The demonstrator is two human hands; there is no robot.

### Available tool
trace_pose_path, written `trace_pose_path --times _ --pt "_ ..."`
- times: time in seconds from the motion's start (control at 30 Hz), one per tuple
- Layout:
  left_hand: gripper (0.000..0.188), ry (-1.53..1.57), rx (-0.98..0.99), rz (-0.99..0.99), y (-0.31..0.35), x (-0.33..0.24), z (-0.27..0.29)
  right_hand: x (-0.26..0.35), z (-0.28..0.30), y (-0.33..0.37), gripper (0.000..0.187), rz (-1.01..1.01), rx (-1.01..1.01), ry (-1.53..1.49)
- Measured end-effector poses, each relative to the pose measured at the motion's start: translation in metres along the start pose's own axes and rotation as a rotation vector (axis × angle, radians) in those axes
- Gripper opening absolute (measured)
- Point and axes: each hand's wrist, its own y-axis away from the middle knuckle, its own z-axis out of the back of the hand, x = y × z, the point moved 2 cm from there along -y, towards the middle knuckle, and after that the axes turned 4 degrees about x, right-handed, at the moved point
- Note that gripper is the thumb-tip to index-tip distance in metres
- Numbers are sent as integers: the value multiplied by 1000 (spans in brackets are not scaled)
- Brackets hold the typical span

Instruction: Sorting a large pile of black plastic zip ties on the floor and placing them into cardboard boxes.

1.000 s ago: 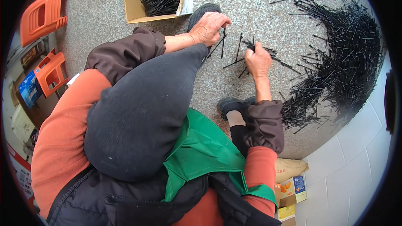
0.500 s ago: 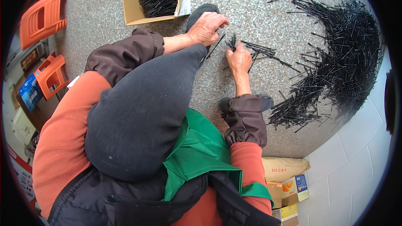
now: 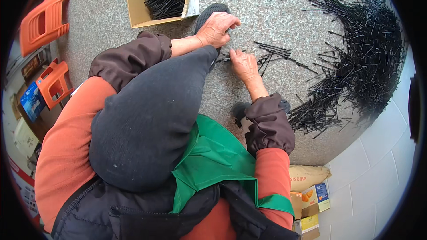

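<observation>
My right hand (image 3: 245,66) is closed, with thin black plastic sticks (image 3: 226,58) at its fingertips, low over the speckled floor. My left hand (image 3: 218,28) is just above and left of it, beside my dark shoe (image 3: 212,12). Its fingers are loosely bent and apart, with nothing visible in them; the underside of the hand is hidden. To the right of my right hand, a small loose group of the same sticks (image 3: 278,52) lies on the floor.
A large heap of black sticks (image 3: 371,58) spreads at the right. An open cardboard box (image 3: 133,0) full of sticks stands at the top. Orange stools (image 3: 46,22) are at the left; a white wall (image 3: 369,178) and small cartons (image 3: 309,222) are at the lower right.
My right hand has moved left, toward the left hand, with the black sticks at its fingertips. The left hand has stayed almost in place.
</observation>
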Motion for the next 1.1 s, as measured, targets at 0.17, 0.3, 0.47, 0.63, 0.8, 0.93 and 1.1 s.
trace_pose_path --times 0.17,0.3,0.47,0.63,0.8,0.93,1.1 --pt "39 -9 -2 -8 2 3 1 -10 17 28 23 -37 -129 -110" --pt "38 10 -6 -9 1 1 1 -30 25 52 22 -264 -312 -202" --pt "36 2 18 10 1 4 1 -57 32 60 20 -578 -548 -273" --pt "35 19 46 35 1 0 1 -74 16 68 16 -541 -496 -299" --pt "35 2 47 29 4 1 3 -88 28 84 16 -771 -668 -555" --pt "34 -5 35 15 0 -1 0 -95 12 82 21 -830 -587 -480" --pt "35 -3 37 19 0 -2 2 -87 5 80 23 -927 -595 -560"
